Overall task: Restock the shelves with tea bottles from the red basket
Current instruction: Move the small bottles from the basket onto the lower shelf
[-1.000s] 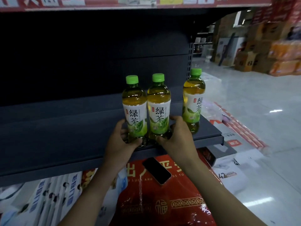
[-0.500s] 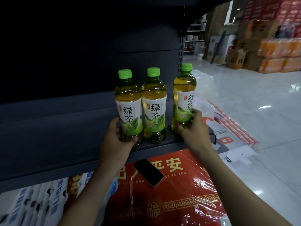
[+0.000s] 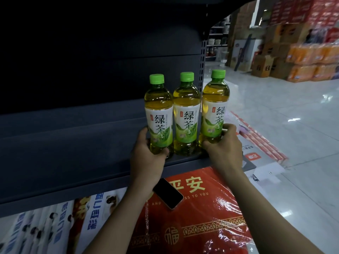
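On a dark shelf (image 3: 77,154) at the centre of the view, three tea bottles stand upright in a row near the shelf's right end. Each has a green cap, amber-green tea and a white and green label printed with large Chinese characters. The left bottle (image 3: 160,116) and middle bottle (image 3: 187,114) touch side by side. The right bottle (image 3: 215,107) stands just beside the middle one, at its 3 o'clock, by the shelf's perforated upright.

Two bare hands reach up from 6 o'clock. The left hand (image 3: 146,156) is clenched around the lower part of the left bottle, thumb across the front below the label, fingers behind. The right hand (image 3: 224,149) grasps the base of the right bottle, thumb at the front, fingers curling round its far side. The middle bottle is untouched by either hand.

Below the shelf edge, between the forearms, lies a red plastic-wrapped pack (image 3: 198,220) with gold Chinese characters and ornament. A black phone (image 3: 167,193) rests face up on it, just beside the left wrist. At 7 o'clock are white and blue printed boxes (image 3: 45,230).

At 1 to 2 o'clock, across a glossy pale floor (image 3: 293,110), stacks of brown cartons (image 3: 264,65) and orange wrapped packs (image 3: 311,61) stand well apart from the shelf. No red basket can be seen.
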Demonstrator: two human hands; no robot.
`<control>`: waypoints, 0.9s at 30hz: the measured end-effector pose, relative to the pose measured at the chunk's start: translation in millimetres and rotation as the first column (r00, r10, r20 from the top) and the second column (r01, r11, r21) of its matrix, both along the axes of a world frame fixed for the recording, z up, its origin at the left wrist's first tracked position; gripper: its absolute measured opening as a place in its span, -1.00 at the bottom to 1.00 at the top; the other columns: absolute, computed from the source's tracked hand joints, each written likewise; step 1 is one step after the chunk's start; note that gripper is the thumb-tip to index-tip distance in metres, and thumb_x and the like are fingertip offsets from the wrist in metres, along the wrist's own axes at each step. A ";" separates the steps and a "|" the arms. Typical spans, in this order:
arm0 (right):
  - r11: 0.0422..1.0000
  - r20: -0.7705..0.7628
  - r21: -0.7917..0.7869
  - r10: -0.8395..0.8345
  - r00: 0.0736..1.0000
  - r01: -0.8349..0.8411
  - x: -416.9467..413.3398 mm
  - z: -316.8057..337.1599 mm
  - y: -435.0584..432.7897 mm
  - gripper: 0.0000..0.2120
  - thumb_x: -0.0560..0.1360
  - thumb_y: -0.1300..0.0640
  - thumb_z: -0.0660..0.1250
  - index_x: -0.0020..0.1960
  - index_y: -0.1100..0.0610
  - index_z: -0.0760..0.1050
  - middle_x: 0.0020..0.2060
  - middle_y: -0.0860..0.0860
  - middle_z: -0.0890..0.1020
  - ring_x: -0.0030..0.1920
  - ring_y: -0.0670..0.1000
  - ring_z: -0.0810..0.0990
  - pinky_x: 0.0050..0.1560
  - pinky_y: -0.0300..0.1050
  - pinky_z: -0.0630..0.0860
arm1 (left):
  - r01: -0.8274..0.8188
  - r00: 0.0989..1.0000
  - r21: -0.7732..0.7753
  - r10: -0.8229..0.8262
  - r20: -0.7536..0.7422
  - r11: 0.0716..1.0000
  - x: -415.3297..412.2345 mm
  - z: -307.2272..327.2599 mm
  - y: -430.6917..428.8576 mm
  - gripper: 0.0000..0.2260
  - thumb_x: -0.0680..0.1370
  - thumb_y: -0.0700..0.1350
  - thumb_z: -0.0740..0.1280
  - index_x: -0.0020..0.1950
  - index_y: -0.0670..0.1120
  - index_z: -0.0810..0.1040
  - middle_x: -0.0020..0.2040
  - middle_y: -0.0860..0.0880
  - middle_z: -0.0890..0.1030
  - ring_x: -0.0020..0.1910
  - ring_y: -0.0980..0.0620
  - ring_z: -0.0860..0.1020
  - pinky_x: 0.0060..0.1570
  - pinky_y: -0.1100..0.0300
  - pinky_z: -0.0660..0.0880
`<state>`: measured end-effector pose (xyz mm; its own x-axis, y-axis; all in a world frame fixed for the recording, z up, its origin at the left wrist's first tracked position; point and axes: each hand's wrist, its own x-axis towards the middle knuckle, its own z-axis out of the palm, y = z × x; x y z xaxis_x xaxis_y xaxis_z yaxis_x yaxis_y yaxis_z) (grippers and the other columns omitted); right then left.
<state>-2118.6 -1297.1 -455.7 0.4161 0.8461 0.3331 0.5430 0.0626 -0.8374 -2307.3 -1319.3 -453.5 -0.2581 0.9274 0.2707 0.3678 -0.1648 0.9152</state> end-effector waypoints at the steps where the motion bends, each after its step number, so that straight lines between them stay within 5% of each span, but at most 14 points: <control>1: 1.000 -0.003 0.000 -0.008 1.000 0.008 -1.1 -0.1 -0.4 -0.49 0.39 0.06 0.49 0.23 0.02 0.33 -0.03 -0.11 0.52 -0.01 -0.01 0.54 -0.11 -0.06 0.48 | -0.009 1.000 -0.004 0.009 -0.004 1.000 1.9 -1.0 1.4 -0.38 0.43 -0.24 0.49 0.35 0.19 0.34 0.16 0.04 0.60 0.13 0.06 0.57 -0.09 0.27 0.45; 8: 0.997 0.033 -0.068 -0.024 0.999 0.027 -5.7 2.8 -2.9 -0.48 0.42 0.08 0.47 0.28 0.04 0.29 0.14 0.01 0.58 0.11 0.07 0.58 -0.07 -0.02 0.51 | -0.041 0.998 -0.015 0.041 -0.045 0.999 9.5 -3.2 4.4 -0.36 0.42 -0.19 0.49 0.35 0.25 0.29 0.20 0.01 0.57 0.19 -0.01 0.55 0.10 -0.01 0.56; 11: 0.987 0.067 -0.156 -0.031 0.997 0.041 -6.7 11.6 -11.3 -0.45 0.41 0.08 0.41 0.31 0.10 0.25 0.14 0.08 0.58 0.13 0.17 0.58 -0.02 0.09 0.54 | -0.005 0.996 -0.043 0.001 -0.088 0.999 5.3 3.3 -1.1 -0.33 0.44 -0.15 0.48 0.42 0.22 0.25 0.26 0.02 0.53 0.25 0.00 0.52 0.13 0.06 0.51; 16: 0.982 0.349 -0.169 -0.023 0.937 0.086 -24.0 32.8 -46.1 -0.33 0.43 0.05 0.37 0.46 0.14 0.17 0.29 0.18 0.47 0.26 0.29 0.46 0.05 0.22 0.50 | -0.060 0.877 -0.038 0.034 -0.479 0.997 -14.2 25.6 -39.6 -0.34 0.58 0.03 0.30 0.57 0.08 0.00 0.47 -0.05 0.26 0.40 -0.07 0.33 0.14 0.09 0.37; 22: 0.953 0.408 0.182 0.153 0.900 -0.244 -103.7 66.6 -98.3 -0.44 0.46 0.18 0.38 0.42 0.15 0.31 0.37 0.19 0.34 0.33 0.25 0.36 0.00 0.07 0.47 | -0.181 0.666 -0.014 0.112 -0.738 0.983 -80.1 40.6 -126.7 -0.35 0.58 0.06 0.25 0.59 0.04 -0.01 0.47 -0.11 0.28 0.40 -0.13 0.29 0.29 -0.04 0.39; 27: 0.797 0.464 0.068 0.507 0.726 -0.600 -208.4 50.8 -181.5 -0.60 0.48 0.17 0.34 0.31 0.13 0.43 0.28 0.15 0.37 0.28 0.24 0.40 0.10 0.02 0.45 | -0.403 0.554 0.017 0.259 -0.791 0.915 -166.8 39.3 -246.1 -0.40 0.56 0.04 0.27 0.56 0.00 0.14 0.42 -0.14 0.34 0.35 -0.19 0.36 0.21 -0.04 0.40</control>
<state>-2326.9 -1478.6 -404.9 -0.3174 0.7760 0.5451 0.6373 0.6002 -0.4833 -2474.0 -1565.4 -414.2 -0.3193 0.8656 0.3857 0.9370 0.2274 0.2654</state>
